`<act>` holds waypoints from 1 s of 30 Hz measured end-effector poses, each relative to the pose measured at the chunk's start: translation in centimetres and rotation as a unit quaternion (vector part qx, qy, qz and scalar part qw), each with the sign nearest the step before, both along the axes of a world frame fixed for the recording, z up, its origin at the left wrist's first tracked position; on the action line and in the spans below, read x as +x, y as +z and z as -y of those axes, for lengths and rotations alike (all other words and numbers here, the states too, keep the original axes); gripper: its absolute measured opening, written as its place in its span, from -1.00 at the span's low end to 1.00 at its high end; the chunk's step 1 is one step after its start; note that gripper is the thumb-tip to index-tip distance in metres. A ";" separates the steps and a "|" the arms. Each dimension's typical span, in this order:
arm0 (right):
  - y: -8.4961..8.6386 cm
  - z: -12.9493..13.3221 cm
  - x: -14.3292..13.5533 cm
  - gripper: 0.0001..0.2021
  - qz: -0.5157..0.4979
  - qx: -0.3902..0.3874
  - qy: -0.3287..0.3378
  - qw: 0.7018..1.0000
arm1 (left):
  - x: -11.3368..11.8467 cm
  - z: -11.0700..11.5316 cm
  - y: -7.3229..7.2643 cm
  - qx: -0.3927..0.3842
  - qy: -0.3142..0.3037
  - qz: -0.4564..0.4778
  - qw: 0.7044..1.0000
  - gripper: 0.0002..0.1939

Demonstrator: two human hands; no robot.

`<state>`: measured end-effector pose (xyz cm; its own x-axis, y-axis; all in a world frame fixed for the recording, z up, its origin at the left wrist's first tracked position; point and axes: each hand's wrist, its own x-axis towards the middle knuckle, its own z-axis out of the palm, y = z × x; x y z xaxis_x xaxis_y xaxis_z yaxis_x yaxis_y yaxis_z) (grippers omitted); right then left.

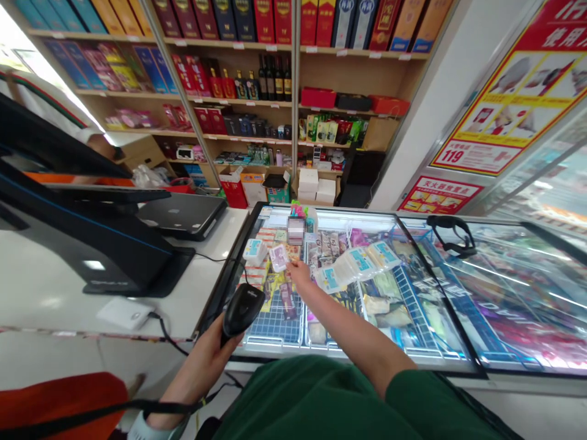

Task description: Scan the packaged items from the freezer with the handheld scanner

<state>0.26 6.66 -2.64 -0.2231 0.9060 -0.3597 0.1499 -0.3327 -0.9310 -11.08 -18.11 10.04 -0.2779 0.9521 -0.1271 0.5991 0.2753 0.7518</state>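
Observation:
My left hand (211, 348) is wrapped round the handle of a black barcode scanner (245, 308), whose cable runs up past the freezer's edge. My right hand (299, 274) pinches the edge of a small white pack with a purple label (278, 258) on the glass top of the chest freezer (270, 348). Just left of that pack lies a stack of white packs with blue labels (255, 251). To the right, a clear plastic strip of blue-labelled packs (358, 264) lies slanted across the glass. Beyond my right hand are a blurred box (296, 231) and some colourful items (299, 209).
A counter (206, 263) at the left bears a black monitor stand (132, 244), a dark flat device (183, 214) and a white box (126, 313). A black strap (452, 235) lies on the freezer's right part. Shelves (238, 43) stand behind. Part of another person (98, 146) shows at left.

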 end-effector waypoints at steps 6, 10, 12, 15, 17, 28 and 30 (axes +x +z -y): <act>1.3 2.5 6.0 -0.91 0.002 0.081 -0.024 0.996 | 0.9 -1.4 0.6 -0.017 -0.063 -0.022 0.998 -0.52; 2.2 4.4 9.0 -0.89 0.004 0.124 -0.027 0.992 | 1.7 -2.5 1.2 -0.018 -0.105 -0.030 0.994 -0.50; 2.5 5.1 10.0 -0.88 0.009 0.148 -0.029 0.989 | 2.2 -2.9 1.4 -0.018 -0.127 -0.030 0.991 -0.49; 2.6 5.7 10.9 -0.87 0.015 0.170 -0.036 0.985 | 2.8 -3.5 1.5 -0.017 -0.153 -0.025 0.988 -0.50; 2.5 5.9 11.2 -0.87 0.013 0.169 -0.040 0.985 | 3.1 -3.8 1.5 -0.014 -0.167 -0.020 0.986 -0.50; 2.3 6.3 11.5 -0.82 0.006 0.179 -0.043 0.983 | 3.3 -4.5 1.4 -0.030 -0.184 -0.038 0.982 -0.54; 2.2 6.3 11.5 -0.82 0.004 0.178 -0.041 0.983 | 3.4 -4.5 1.5 -0.034 -0.183 -0.043 0.982 -0.52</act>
<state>11.77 0.39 -0.40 -0.1429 0.9896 -0.0175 0.1446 0.0034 -0.9895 -7.73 -13.64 11.51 0.0692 0.9804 -0.1847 0.7276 0.0771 0.6816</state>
